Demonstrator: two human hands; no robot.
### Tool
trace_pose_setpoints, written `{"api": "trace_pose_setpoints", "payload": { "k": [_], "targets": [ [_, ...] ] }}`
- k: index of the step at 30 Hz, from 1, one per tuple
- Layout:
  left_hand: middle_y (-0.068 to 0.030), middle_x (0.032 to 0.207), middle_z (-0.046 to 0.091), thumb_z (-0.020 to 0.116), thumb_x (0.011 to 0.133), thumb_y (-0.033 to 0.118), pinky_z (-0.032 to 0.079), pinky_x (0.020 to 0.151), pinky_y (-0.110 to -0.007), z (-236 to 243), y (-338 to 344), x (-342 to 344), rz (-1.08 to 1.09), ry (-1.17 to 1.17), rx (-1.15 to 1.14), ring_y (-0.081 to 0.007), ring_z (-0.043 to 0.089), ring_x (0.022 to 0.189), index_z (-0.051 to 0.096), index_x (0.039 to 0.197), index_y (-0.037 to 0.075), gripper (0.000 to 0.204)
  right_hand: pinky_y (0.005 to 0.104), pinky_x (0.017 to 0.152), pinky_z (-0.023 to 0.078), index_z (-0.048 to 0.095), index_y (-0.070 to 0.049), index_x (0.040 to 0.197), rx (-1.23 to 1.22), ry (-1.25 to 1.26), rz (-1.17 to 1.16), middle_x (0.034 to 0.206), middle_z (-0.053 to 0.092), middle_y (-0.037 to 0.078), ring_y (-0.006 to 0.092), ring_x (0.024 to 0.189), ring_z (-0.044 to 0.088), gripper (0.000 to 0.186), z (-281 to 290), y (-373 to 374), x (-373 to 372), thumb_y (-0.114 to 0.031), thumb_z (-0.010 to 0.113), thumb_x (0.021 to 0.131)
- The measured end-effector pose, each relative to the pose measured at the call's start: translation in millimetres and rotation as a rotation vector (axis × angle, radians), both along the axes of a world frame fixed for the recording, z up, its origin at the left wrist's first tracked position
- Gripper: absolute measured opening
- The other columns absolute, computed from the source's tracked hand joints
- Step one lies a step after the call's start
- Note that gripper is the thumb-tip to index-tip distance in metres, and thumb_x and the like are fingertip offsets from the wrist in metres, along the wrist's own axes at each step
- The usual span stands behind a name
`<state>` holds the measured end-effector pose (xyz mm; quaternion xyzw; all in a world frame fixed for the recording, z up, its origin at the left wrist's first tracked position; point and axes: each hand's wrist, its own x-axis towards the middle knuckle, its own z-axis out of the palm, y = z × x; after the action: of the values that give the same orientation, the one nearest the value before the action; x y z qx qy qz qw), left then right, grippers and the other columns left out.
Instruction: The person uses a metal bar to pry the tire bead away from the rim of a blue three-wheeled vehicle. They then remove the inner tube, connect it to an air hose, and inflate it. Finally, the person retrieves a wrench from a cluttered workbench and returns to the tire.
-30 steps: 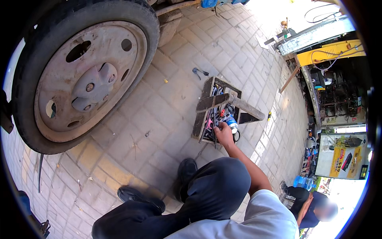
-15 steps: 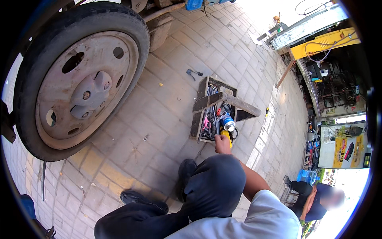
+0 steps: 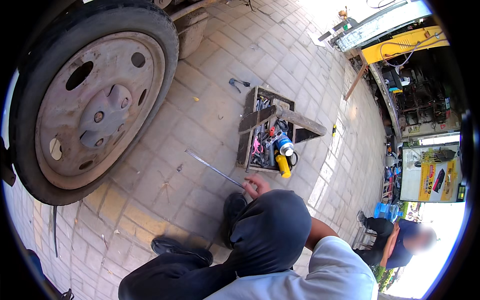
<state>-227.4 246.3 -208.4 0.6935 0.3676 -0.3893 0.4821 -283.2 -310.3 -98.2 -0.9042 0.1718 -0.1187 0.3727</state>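
Note:
My right hand (image 3: 256,186) is beyond my right knee, its fingers closed on one end of a long, thin, silvery metal rod (image 3: 214,167). Its surface looks ridged or twisted, and the far end points left over the paving toward the wheel. Just past the hand stands an open wooden toolbox (image 3: 243,150) with a thick wooden handle (image 3: 302,122). Inside lie a blue can with a silvery top (image 3: 284,145), a yellow cylindrical thing (image 3: 283,166), pink-handled pliers (image 3: 257,146) and several metal tools. My left hand does not show.
A large wheel (image 3: 100,110) of a vehicle fills the left side. Black-handled pliers (image 3: 239,83) lie beyond the toolbox; a small yellow-and-black tool (image 3: 334,130) lies right of it. At the lower right a person (image 3: 387,242) sits near a cluttered stall (image 3: 425,100).
My right hand has drawn the metal rod out of the toolbox and moved left and toward me. The rod has swung round to point left over the paving.

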Motion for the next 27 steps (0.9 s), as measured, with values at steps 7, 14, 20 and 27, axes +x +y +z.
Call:
{"api": "trace_pose_setpoints", "payload": {
  "k": [7,14,20,27],
  "targets": [
    [-0.0076,0.091,0.067,0.052,0.098,0.030,0.050,0.068,-0.029,0.0,-4.5,3.4,-0.015,-0.005,-0.015,-0.0135,0.062,0.075,0.063,0.096,0.004,0.028,0.0320,0.066,0.048,0.062,-0.003,0.109,0.652,0.319,-0.616,0.086,0.063,0.003,0.0150,0.075,0.058,0.030,-28.3,-81.0,98.3,-0.027,0.060,0.091],
    [-0.0076,0.091,0.067,0.052,0.098,0.029,0.050,0.068,-0.029,3.4,0.9,8.2,-0.008,-0.013,0.000,-0.0135,0.062,0.075,0.063,0.096,0.004,0.028,0.0360,0.065,0.046,0.063,0.004,0.102,0.698,0.295,-0.755,0.075,0.060,0.006,0.0205,0.066,0.056,0.034,-20.7,-74.6,103.6,-0.028,0.053,0.094],
    [-0.0075,0.091,0.067,0.052,0.098,0.029,0.050,0.068,-0.029,4.2,2.0,17.3,0.000,-0.022,0.023,-0.0135,0.062,0.075,0.063,0.096,0.004,0.028,0.0387,0.082,0.047,0.064,0.007,0.104,-0.193,0.180,-0.474,0.090,0.065,0.023,0.0344,0.088,0.062,0.032,-8.8,-71.6,72.8,-0.019,0.054,0.089],
    [-0.0075,0.091,0.067,0.052,0.098,0.029,0.050,0.068,-0.029,-3.5,-25.3,41.1,-0.021,-0.029,-0.020,-0.0135,0.062,0.075,0.063,0.096,0.004,0.027,0.0390,0.082,0.048,0.065,0.004,0.105,0.343,0.336,-0.448,0.095,0.068,0.023,0.0363,0.094,0.065,0.032,-47.3,-131.4,140.9,-0.017,0.049,0.087]
  ]
}}
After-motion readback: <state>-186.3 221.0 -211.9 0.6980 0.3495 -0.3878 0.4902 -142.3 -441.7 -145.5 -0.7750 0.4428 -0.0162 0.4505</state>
